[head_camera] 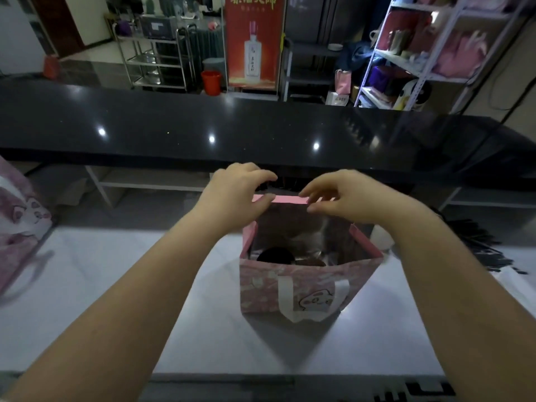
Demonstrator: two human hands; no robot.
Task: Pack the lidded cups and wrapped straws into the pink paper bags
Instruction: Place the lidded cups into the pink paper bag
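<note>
Where the white worktop (116, 300) spreads below, an open pink paper bag (261, 288) stands upright at its middle; the left hand (240, 190) and right hand (345, 198) each pinch its far rim, and a dark cup lid (275, 254) shows inside.

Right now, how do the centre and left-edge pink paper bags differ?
The centre pink paper bag stands upright, mouth open, dark lids showing; the left pink bag is cropped and blurred, contents unseen. The left hand and right hand grip the centre bag's far rim; nothing touches the left bag. Both are pink with cartoon print.
</note>
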